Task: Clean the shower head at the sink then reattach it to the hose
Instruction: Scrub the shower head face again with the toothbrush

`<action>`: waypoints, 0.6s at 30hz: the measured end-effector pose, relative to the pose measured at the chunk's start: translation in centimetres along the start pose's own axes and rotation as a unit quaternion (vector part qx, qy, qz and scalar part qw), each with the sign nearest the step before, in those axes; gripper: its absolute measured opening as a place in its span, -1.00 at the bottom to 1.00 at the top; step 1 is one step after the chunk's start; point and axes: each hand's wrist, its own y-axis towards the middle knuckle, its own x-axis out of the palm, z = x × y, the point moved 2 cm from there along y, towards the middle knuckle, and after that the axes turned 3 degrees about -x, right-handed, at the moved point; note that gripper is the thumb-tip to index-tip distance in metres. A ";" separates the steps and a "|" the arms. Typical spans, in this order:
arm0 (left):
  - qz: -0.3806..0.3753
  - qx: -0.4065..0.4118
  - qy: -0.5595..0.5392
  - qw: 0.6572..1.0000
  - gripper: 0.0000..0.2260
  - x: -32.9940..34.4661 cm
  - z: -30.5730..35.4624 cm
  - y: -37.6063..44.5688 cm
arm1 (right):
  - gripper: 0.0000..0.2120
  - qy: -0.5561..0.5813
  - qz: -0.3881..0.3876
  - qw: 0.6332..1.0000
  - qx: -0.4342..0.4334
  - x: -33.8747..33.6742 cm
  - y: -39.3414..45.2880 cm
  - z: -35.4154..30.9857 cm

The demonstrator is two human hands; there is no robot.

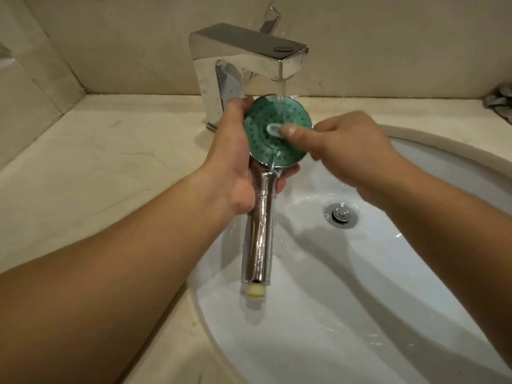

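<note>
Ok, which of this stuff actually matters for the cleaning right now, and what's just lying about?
In the job:
shower head, held by the left hand
small brush, gripped in the right hand, on the green face
running tap
sink

Lying about:
grey crumpled thing at the far right of the counter; cannot tell what it is

The shower head (278, 131) has a green face with rings of little bumps and a shiny silver handle with a pale yellow end. The sink (360, 300) is white, the tap (243, 59) is shiny silver, and the counter (97, 162) is cream with thin dark lines.
</note>
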 end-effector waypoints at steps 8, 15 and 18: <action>0.028 0.007 0.005 1.000 -0.38 0.3 0.0 -0.4 | -0.35 -0.008 0.001 1.000 -0.005 0.0 -0.1 -0.4; 0.037 0.015 0.001 0.999 -0.40 0.4 -0.1 -0.7 | -0.39 -0.006 0.004 1.000 -0.016 -0.1 0.0 -0.7; 0.038 0.019 0.011 0.999 -0.40 0.4 0.0 -0.7 | -0.36 -0.026 0.008 1.000 -0.013 -0.4 -0.1 -0.1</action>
